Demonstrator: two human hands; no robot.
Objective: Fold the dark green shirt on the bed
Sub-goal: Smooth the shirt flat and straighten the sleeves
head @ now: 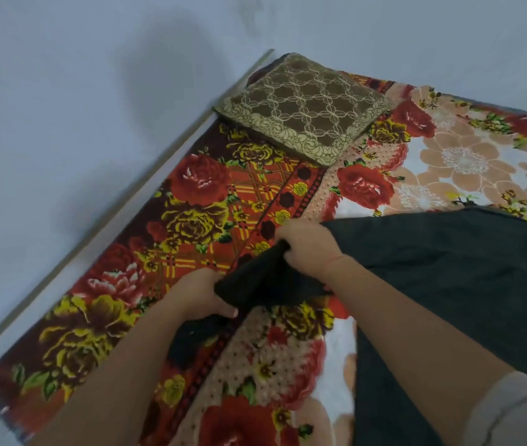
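Observation:
The dark green shirt (455, 284) spreads over the right side of the bed, its body running from the middle to the lower right edge of the view. One end of it is bunched into a dark roll at the centre. My left hand (199, 292) grips the lower end of that roll, thumb on top. My right hand (307, 247) clasps the upper end, fingers curled over the cloth. Both forearms reach in from the bottom. A dark strip of the cloth hangs under my left wrist.
The bed carries a floral blanket (197, 188) in red, yellow and peach. A brown quilted cushion (304, 107) lies at the far end near the wall. A pale wall (62, 91) runs along the bed's left edge.

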